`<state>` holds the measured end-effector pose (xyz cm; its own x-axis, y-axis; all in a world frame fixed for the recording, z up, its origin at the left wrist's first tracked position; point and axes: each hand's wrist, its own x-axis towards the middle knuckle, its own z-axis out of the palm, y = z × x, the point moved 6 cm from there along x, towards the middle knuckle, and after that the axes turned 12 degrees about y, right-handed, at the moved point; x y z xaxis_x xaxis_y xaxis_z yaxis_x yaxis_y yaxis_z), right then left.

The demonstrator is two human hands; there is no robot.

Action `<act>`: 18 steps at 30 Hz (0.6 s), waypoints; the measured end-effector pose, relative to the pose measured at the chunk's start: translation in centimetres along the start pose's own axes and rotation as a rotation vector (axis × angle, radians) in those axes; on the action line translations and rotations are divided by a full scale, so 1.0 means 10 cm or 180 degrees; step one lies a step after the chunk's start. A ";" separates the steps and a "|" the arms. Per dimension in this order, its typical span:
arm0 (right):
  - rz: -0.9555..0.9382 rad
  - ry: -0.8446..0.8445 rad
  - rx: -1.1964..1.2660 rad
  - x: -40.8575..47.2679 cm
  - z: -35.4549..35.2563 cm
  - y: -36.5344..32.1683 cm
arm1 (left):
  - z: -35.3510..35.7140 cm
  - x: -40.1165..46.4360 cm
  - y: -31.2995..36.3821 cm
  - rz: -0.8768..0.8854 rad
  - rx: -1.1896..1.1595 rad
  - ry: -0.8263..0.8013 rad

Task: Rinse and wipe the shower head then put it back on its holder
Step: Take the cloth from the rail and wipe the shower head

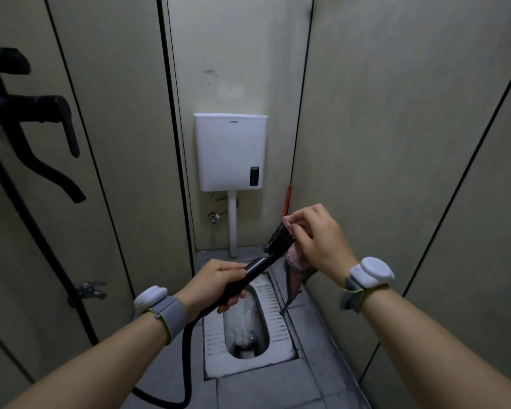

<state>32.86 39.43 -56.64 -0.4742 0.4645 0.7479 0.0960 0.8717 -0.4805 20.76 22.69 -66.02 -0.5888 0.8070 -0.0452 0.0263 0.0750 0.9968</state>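
Black handheld shower head (279, 239) slanted up and to the right over the squat toilet.
The left hand (216, 283) gripped its handle; the right hand (316, 236) pinched a pink cloth (297, 258) against its head.

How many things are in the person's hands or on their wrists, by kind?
Black handheld shower head, held by left hand: 1
Pink cloth, in right hand: 1
White-and-grey wristbands: 2
Total: 4
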 end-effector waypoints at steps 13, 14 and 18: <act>0.1045 -0.0598 0.0314 0.06 -0.06 0.24 | -0.12 -0.12 0.03 0.0434 0.0605 -0.0328; 0.1077 -0.0656 0.0317 0.05 -0.06 0.25 | -0.13 -0.12 0.03 0.0446 0.0645 -0.0326; 0.1183 -0.0787 0.0419 0.00 -0.06 0.26 | -0.18 -0.13 0.05 0.0480 0.0848 -0.0268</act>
<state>33.70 41.82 -57.63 -0.6246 0.6766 0.3900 0.1947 0.6186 -0.7612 20.10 20.61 -65.34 -0.4936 0.8655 0.0856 0.3254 0.0925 0.9410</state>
